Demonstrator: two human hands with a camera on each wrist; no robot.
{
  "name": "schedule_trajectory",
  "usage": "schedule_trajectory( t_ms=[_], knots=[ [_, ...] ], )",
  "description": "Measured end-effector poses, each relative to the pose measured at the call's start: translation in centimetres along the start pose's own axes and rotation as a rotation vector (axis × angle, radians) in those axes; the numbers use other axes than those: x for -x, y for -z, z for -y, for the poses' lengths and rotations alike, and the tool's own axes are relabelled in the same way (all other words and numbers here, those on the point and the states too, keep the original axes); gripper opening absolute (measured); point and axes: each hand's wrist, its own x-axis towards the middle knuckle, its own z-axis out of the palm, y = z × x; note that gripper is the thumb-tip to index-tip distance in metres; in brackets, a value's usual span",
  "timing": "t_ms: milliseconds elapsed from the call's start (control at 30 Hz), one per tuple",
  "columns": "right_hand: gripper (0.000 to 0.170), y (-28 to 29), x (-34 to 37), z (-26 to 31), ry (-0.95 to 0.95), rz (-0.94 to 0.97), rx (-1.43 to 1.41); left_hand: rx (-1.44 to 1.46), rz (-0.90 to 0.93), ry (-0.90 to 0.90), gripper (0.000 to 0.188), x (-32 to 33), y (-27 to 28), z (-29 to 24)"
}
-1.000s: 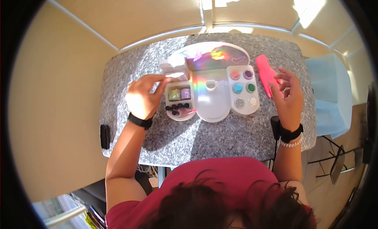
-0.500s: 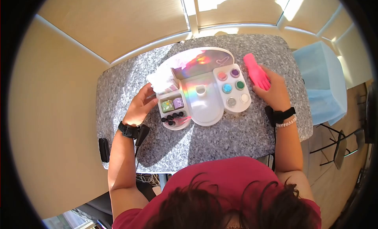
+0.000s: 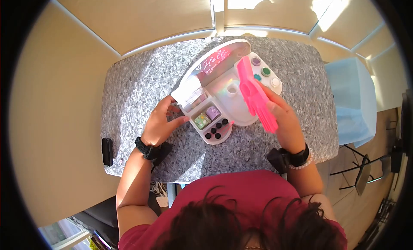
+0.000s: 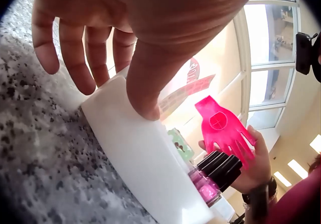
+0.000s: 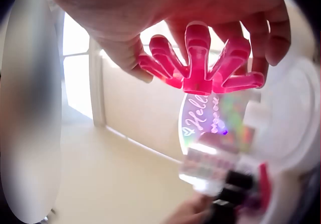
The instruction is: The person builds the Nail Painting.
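Note:
In the head view, my right hand (image 3: 282, 116) holds a pink plastic hand-shaped piece (image 3: 254, 93) above a white nail-kit organizer (image 3: 221, 110). The right wrist view shows the hollow pink fingers (image 5: 198, 48) between my thumb and fingers. My left hand (image 3: 159, 123) grips the organizer's left side, with the thumb over its rim. Green and purple pots (image 3: 202, 120) sit in one compartment. Black-capped nail polish bottles (image 3: 218, 125) stand in front of them. On the right lobe are round colored pots (image 3: 266, 72), some hidden behind the pink piece.
The organizer's back panel (image 3: 215, 61) bears white lettering. A clear box (image 3: 191, 95) stands open in its left part. A black case (image 3: 107, 151) lies at the left edge of the speckled table (image 3: 129, 91). A blue-covered stand (image 3: 352, 99) is off to the right.
My right hand has lifted the pink hand piece off the table and brought it left over the organizer. The organizer has turned counterclockwise. My left hand has come down to its left side.

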Motion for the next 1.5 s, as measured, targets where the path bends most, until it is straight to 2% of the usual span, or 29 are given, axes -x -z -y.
schedule_trajectory(
  t_ms=[67,133,300,500,600,667,700,733,767,800,833,867,933,967,1033,1067,1133,1167,1233,1333,1433,1467,1500],
  knots=[
    [0.064,-0.7,-0.4,0.0,0.021,-0.036,0.1,-0.005,-0.026,0.0,0.072,0.3,-0.1,-0.5],
    [0.062,-1.4,-1.1,0.3,0.589,-0.143,1.306,-0.005,-0.027,0.014,0.071,0.2,0.0,-0.8],
    [0.057,-1.5,-2.5,-1.8,0.564,-0.16,1.364,0.007,-0.013,0.058,0.069,0.3,0.0,-1.0],
    [0.054,-2.1,-2.8,-2.4,0.544,-0.165,1.43,0.089,-0.015,0.014,0.073,-0.1,-0.3,-0.1],
    [0.054,-2.4,-3.0,-2.5,0.537,-0.176,1.455,0.124,-0.04,0.06,0.072,-0.6,-0.7,0.3],
    [0.054,-2.8,-3.4,-2.4,0.535,-0.185,1.479,0.121,-0.168,-0.023,0.065,-1.4,-1.2,0.8],
    [0.056,-3.1,-3.5,-2.2,0.508,-0.205,1.515,0.12,-0.169,-0.021,0.065,-1.6,-1.3,0.8],
    [0.057,-3.5,-3.7,-2.1,0.483,-0.224,1.549,0.025,-0.238,-0.061,0.061,-1.8,-1.5,0.4],
    [0.057,-3.9,-3.8,-2.0,0.488,-0.219,1.546,-0.07,-0.308,-0.1,0.057,-1.9,-1.8,0.0],
    [0.058,-4.2,-4.0,-1.8,0.417,-0.202,1.551,-0.126,-0.34,-0.101,0.047,-1.7,-2.2,-0.4],
    [0.059,-4.5,-4.0,-1.7,0.344,-0.183,1.555,-0.126,-0.346,-0.094,0.047,-1.6,-2.6,-0.6],
    [0.059,-4.4,-4.0,-1.7,0.347,-0.175,1.552,-0.056,-0.343,-0.056,0.047,-1.5,-3.0,-0.6],
    [0.061,-3.9,-4.0,-1.7,0.587,-0.26,1.492,0.16,-0.274,0.036,0.05,-1.2,-3.2,0.1],
    [0.061,-3.1,-4.2,-1.8,0.587,-0.259,1.49,0.159,-0.275,0.037,0.05,-0.8,-3.4,0.3],
    [0.061,-0.2,-4.9,-2.5,0.588,-0.397,1.224,0.689,-0.275,0.046,0.058,0.4,-4.6,0.1],
    [0.061,1.6,-5.1,-3.4,0.584,-0.395,1.223,0.718,-0.258,0.088,0.062,1.7,-4.5,-1.1],
    [0.058,5.1,-5.7,-5.4,0.447,-0.608,0.77,0.78,-0.311,0.125,0.063,3.6,-5.4,-2.5],
    [0.058,6.0,-5.4,-5.6,0.448,-0.613,0.769,0.842,-0.362,0.158,0.063,4.2,-5.9,-2.9],
    [0.054,6.8,-4.4,-5.4,0.126,-0.443,0.043,0.886,-0.365,0.157,0.064,4.4,-6.8,-3.0],
    [0.051,5.2,-2.8,-4.9,0.188,-0.444,0.194,0.884,-0.427,0.044,0.062,3.5,-7.6,-2.0],
    [0.047,6.0,-2.9,-6.8,0.251,-0.51,0.169,0.81,-0.44,-0.007,0.061,2.5,-7.3,-1.4],
    [0.047,6.3,-3.0,-7.3,0.254,-0.511,0.168,0.861,-0.502,-0.015,0.059,2.3,-7.4,-1.2],
    [0.045,6.8,-3.2,-7.6,0.268,-0.617,0.122,0.859,-0.502,-0.019,0.059,1.9,-7.4,-0.5]
  ],
)
